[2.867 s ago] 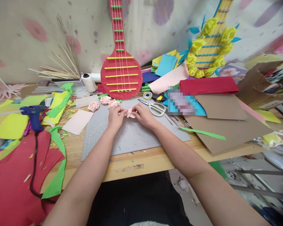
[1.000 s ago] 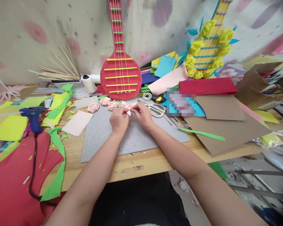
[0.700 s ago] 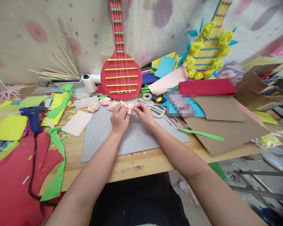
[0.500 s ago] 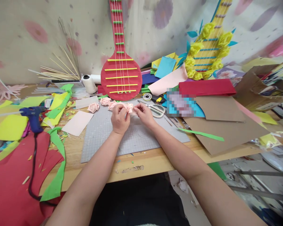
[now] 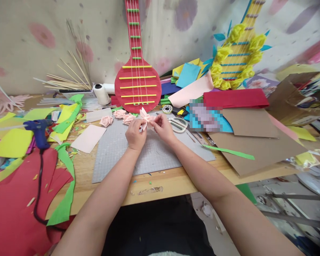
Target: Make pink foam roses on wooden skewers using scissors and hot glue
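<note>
Between my two hands is a pale pink paper flower, its petals fanning upward. My left hand pinches it from the left, fingers curled. From the right, the thumb and fingertips of my right hand close on its other side. Both hands are above the grey cutting mat. Just behind my left hand lie several finished-looking pink paper roses. A red paper-covered lute with yellow and green strips stands upright behind them.
Scissors and a tape roll lie right of my hands. A blue glue gun with a black cord stands at left, among paper scraps. Brown cardboard covers the right side. A yellow flowered lute leans at the back.
The pink flower between my fingers has turned, and its petals now spread upward above my fingertips. Both hands stay in nearly the same place; the view has shifted slightly.
</note>
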`<state>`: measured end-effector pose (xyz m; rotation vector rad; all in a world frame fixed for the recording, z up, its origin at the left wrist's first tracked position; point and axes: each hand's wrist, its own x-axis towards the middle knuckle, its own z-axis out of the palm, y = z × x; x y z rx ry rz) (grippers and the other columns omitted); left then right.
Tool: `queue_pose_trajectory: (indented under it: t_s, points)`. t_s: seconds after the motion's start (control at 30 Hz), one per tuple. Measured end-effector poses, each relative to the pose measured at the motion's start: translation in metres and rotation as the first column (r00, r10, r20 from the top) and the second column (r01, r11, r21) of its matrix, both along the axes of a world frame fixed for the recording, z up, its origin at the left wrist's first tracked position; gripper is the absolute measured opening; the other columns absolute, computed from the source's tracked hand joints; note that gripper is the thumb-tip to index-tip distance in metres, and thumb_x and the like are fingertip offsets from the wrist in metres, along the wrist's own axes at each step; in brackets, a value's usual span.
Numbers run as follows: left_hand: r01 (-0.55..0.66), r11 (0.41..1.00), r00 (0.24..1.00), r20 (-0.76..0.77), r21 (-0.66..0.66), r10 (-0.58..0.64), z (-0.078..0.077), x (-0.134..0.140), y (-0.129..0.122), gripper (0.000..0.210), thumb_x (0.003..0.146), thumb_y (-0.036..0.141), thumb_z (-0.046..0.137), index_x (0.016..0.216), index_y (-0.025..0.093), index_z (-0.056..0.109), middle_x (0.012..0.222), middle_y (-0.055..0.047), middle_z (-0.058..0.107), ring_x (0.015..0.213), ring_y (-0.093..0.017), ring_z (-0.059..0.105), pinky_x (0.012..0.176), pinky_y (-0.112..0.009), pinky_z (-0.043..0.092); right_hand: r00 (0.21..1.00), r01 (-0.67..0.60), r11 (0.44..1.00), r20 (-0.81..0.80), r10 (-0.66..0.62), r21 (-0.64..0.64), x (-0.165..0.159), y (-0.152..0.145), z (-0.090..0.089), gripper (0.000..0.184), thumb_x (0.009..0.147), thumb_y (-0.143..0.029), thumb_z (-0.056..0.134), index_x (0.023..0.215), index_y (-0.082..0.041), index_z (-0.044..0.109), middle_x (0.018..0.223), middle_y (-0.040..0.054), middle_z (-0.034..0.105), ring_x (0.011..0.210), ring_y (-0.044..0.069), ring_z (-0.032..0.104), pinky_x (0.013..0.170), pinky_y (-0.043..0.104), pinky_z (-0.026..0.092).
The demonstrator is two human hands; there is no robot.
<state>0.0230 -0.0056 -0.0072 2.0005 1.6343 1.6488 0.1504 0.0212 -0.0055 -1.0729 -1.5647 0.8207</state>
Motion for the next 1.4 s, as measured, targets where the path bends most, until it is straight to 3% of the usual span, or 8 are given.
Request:
queue_pose_trajectory:
  t_s: [0.27,0.53,0.67,0.77,0.87,1.0,1.2,1.4]
  points:
    - [-0.003,0.991,0.905,0.420,-0.133,0.059,0.004,0.012,0.000,0.014,0.074,0.032,0.058,0.072,0.018,0.060,0.079,-0.004,0.057,0.072,-0.013,0.051,0.063,-0.024,0.044,0.936,0.184,0.962,0.263,-0.234,0.199,-0.005,-0.017,0.010,0.022,0.081,-0.040,0.050,0.077,-0.021,0.041,0.071,0.0005,0.052,0.062,0.013,0.048,0.057,0.026,0.034]
    - [0.378,0.862,0.411,0.896,-0.336,0.169,0.029,0.017,-0.004,0.015,0.065,0.026,0.064,0.068,0.018,0.052,0.071,0.002,0.057,0.059,-0.007,0.052,0.054,-0.019,0.042,0.865,0.145,0.927,0.411,-0.289,0.346,-0.005,-0.019,0.008,0.018,0.085,-0.039,0.045,0.083,-0.020,0.048,0.079,0.0050,0.060,0.070,0.016,0.055,0.060,0.028,0.035]
    - [0.465,0.819,0.294,0.931,-0.337,0.216,0.028,0.008,-0.001,0.007,0.069,0.019,0.059,0.072,0.017,0.053,0.076,-0.001,0.061,0.068,-0.009,0.060,0.065,-0.023,0.049,0.899,0.156,0.928,0.340,-0.275,0.339,0.001,-0.023,0.015,0.016,0.080,-0.037,0.050,0.083,-0.021,0.047,0.082,0.0049,0.060,0.076,0.016,0.056,0.068,0.030,0.040]
    - [0.487,0.788,0.300,0.920,-0.376,0.253,0.022,-0.001,0.006,0.006,0.073,0.013,0.055,0.076,0.017,0.056,0.078,-0.003,0.064,0.072,-0.011,0.063,0.071,-0.026,0.051,0.941,0.231,0.946,0.194,-0.276,0.227,0.011,-0.017,0.019,0.018,0.075,-0.033,0.053,0.085,-0.021,0.045,0.083,0.0035,0.058,0.076,0.015,0.056,0.071,0.032,0.043]
    - [0.556,0.742,0.314,0.922,-0.373,0.229,0.018,-0.007,0.010,0.010,0.073,0.008,0.055,0.075,0.016,0.060,0.077,-0.004,0.065,0.072,-0.011,0.064,0.077,-0.028,0.051,0.999,0.032,0.999,-0.013,-0.032,-0.039,0.023,-0.006,0.023,0.027,0.069,-0.035,0.058,0.088,-0.022,0.044,0.085,0.0018,0.058,0.072,0.013,0.055,0.067,0.031,0.047]
    - [0.613,0.686,0.324,0.916,-0.393,0.235,0.014,-0.011,0.012,0.010,0.075,0.010,0.056,0.068,0.015,0.061,0.073,-0.005,0.066,0.071,-0.011,0.064,0.079,-0.029,0.052,0.892,-0.427,0.838,-0.308,0.330,-0.338,0.035,-0.001,0.028,0.028,0.072,-0.043,0.054,0.089,-0.021,0.051,0.094,0.0039,0.061,0.079,0.014,0.059,0.072,0.033,0.049]
    - [0.625,0.690,0.279,0.931,-0.363,0.238,0.012,-0.011,0.013,0.013,0.075,0.007,0.055,0.072,0.016,0.064,0.073,-0.003,0.066,0.070,-0.009,0.063,0.075,-0.025,0.054,0.911,-0.351,0.851,-0.352,0.215,-0.389,0.028,-0.001,0.018,0.028,0.065,-0.034,0.066,0.085,-0.019,0.055,0.087,0.0010,0.061,0.073,0.011,0.057,0.070,0.028,0.047]
    - [0.646,0.669,0.154,0.921,-0.367,0.358,0.019,-0.011,0.012,0.015,0.077,0.004,0.054,0.075,0.015,0.063,0.072,-0.002,0.065,0.067,-0.007,0.063,0.065,-0.015,0.054,0.885,-0.421,0.809,-0.380,0.269,-0.409,0.016,-0.006,0.012,0.029,0.066,-0.037,0.067,0.085,-0.019,0.057,0.079,-0.0009,0.060,0.065,0.008,0.055,0.063,0.024,0.045]
